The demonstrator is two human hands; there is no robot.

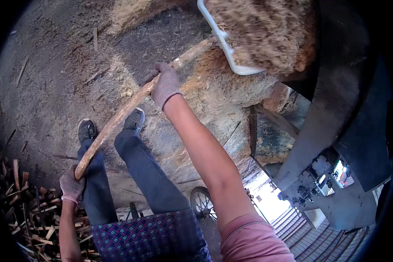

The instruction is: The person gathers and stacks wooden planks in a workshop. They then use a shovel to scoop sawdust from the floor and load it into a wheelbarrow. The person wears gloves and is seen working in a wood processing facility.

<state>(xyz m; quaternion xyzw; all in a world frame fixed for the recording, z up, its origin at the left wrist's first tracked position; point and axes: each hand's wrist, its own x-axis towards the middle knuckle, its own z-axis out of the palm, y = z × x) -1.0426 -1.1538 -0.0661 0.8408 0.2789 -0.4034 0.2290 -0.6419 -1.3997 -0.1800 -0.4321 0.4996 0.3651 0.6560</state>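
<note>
Both my hands, in greyish-pink knit gloves, grip the long wooden handle of a shovel [122,114]. My left hand [72,185] is closed around the butt end, low at the left beside my leg. Farther up the shaft, my right hand [165,84] wraps around it with the arm stretched forward. At the far end is the shovel's white scoop [225,42], tilted and heaped with brown sawdust [266,32]. The sawdust looks blurred by motion, and it hides most of the scoop's inside.
Loose sawdust covers the ground [222,87] ahead of my shoes. Split wood scraps [35,218] are piled at lower left. A large dark metal sheet [323,105] rises on the right, near the scoop. A spoked wheel [201,201] stands behind my legs.
</note>
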